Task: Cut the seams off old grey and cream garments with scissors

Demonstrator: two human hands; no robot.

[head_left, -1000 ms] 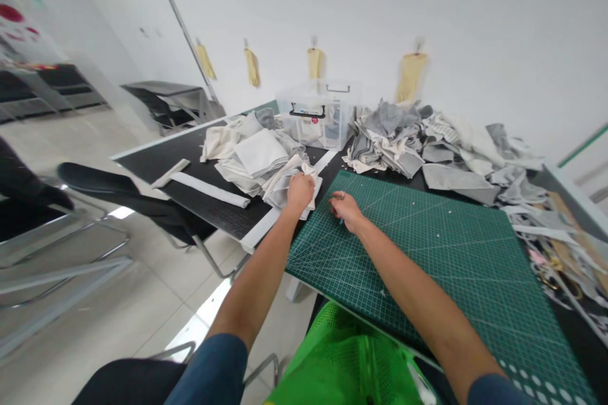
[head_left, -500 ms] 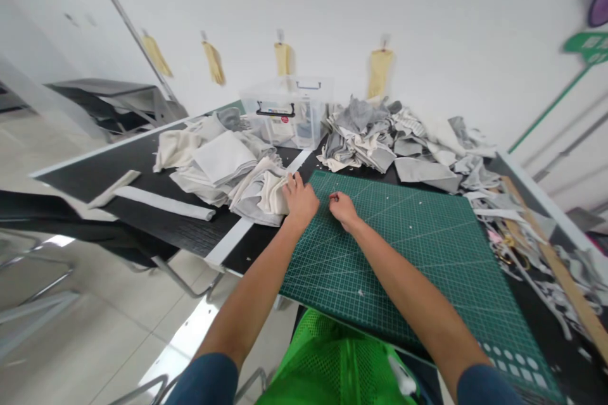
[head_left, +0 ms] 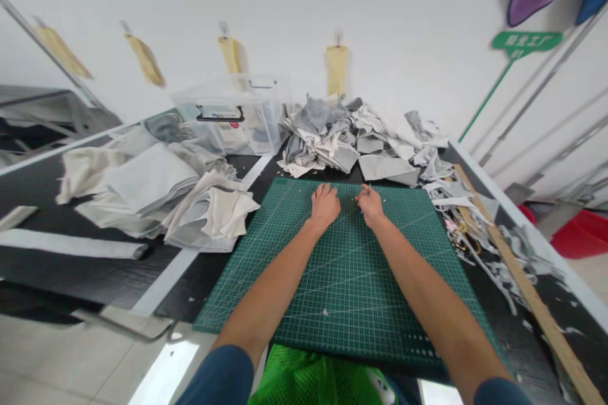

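My left hand [head_left: 325,205] rests palm down on the green cutting mat [head_left: 304,291], its fingers a little apart, with nothing visible in it. To its right, my right hand [head_left: 371,204] is closed near the mat's far edge; a small dark object shows at its fingertips, too small to name. A few white scraps lie on the mat close to that hand. Left of the mat is a stack of grey and cream fabric pieces [head_left: 152,177], topped at its near end by a folded cream piece [head_left: 230,212].
Behind the mat lies a heap of grey and white cloth scraps [head_left: 323,133]. A clear plastic box [head_left: 237,130] stands at the back left. Along the right are a long wooden ruler [head_left: 527,291] and tangled strips [head_left: 489,266]. A rolled white strip [head_left: 71,245] lies far left.
My left hand has moved off the cream fabric pile and onto the mat. My right hand remains closed, now nearer the mat's far edge. The view has turned right.
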